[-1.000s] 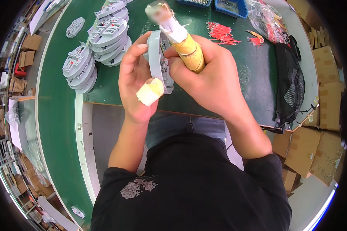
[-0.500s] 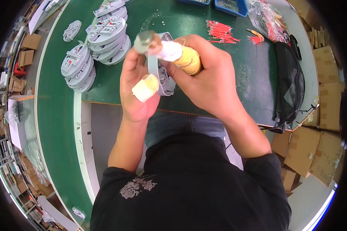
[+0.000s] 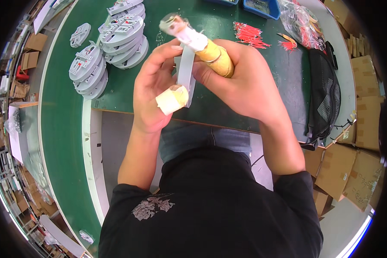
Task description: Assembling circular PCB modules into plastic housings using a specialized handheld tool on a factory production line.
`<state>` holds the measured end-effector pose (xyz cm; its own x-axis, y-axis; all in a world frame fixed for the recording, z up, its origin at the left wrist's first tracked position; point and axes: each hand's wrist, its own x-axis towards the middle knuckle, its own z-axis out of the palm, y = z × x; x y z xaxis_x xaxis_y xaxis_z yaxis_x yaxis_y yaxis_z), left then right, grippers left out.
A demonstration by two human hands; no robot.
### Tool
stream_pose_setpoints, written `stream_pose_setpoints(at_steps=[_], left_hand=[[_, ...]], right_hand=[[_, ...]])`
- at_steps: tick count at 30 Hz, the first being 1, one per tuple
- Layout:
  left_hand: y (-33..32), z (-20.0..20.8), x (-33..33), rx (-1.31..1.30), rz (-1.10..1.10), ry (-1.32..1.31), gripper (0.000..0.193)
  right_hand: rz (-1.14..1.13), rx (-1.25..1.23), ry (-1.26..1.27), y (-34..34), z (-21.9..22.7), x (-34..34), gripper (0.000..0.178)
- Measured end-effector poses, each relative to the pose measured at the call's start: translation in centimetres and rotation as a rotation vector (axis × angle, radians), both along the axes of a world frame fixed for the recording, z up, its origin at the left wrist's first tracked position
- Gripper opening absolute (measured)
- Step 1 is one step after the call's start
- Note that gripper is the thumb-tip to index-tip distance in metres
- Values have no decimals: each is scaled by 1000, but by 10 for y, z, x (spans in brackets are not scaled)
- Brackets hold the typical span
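Both my hands are raised over the near edge of the green table. My left hand [image 3: 152, 88] is closed around a round grey plastic part [image 3: 185, 69], turned nearly edge-on. By its thumb side sits a pale yellow wrapped piece [image 3: 172, 99]; whether it covers the thumb or is separate, I cannot tell. In my right hand [image 3: 249, 77] is a stubby tool with a yellow-wrapped handle [image 3: 219, 60], a white band and a blurred, shiny tip pointing to the upper left. The right thumb lies close against the grey part, and the tool's shaft crosses its upper end.
Stacks of round grey plastic parts [image 3: 122, 32] stand at the left of the table [image 3: 284, 94]. Further right lie red wire pieces [image 3: 248, 34], blue bins [image 3: 262, 7] and clear plastic bags [image 3: 299, 21]. A black mesh bag [image 3: 324, 96] rests along the right edge, beside cardboard boxes [image 3: 331, 167].
The grey part has turned more edge-on, and its hollow inner side no longer shows. The tool's tip has moved up and slightly right. Both hands have shifted a little to the right.
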<state>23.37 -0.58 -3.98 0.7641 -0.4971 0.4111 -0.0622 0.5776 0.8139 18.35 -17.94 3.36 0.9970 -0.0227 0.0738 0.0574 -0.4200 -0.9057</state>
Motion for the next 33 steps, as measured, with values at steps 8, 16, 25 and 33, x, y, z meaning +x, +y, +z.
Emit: stream_pose_setpoints(at_steps=[8, 16, 25, 33], left_hand=[[-11, 8, -11, -281, -15, 254, 68], [-12, 14, -22, -227, 24, 350, 70], [-11, 10, -9, -55, 162, -51, 66], [-10, 7, -7, 67, 150, -207, 63]], right_hand=[[-158, -79, -515, 19, -23, -5, 14], [-158, -28, -600, 22, -36, -6, 12], [-92, 205, -41, 3, -12, -5, 18], [16, -218, -275, -12, 2, -9, 11]])
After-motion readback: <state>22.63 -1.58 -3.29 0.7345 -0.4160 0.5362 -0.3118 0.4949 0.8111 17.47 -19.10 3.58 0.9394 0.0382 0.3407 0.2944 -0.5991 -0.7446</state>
